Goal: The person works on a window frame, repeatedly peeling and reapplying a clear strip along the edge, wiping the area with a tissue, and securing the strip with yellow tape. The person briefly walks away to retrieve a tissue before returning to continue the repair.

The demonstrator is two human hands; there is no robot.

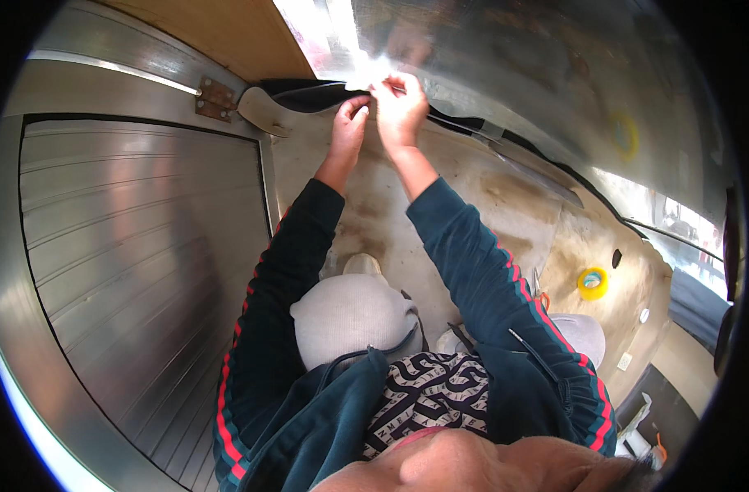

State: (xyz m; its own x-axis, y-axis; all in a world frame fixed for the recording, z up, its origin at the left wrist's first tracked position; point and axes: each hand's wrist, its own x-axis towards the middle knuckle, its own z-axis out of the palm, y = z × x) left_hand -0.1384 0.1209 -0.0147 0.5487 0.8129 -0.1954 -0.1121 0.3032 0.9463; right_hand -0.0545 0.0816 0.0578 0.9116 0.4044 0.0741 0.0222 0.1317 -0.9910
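Both my arms reach up and away toward the lower edge of a shiny metal sheet (506, 66). My right hand (401, 115) is pinched at that edge, its fingertips washed out by bright glare. Just left of it and a little lower, my left hand (350, 131) has its fingers curled and pressed together beside a dark strip (305, 97). The strip runs along the foot of the sheet and bulges out left of my hands. Whatever either hand pinches is too small or too bright to make out.
On the stained pale surface (506, 197) to the right lie a yellow roll of tape (592, 284) and scissors (540, 291). A ribbed metal panel (145, 279) stands at my left, with a rusty hinge (216, 98) above it. My knee (354, 320) is below my arms.
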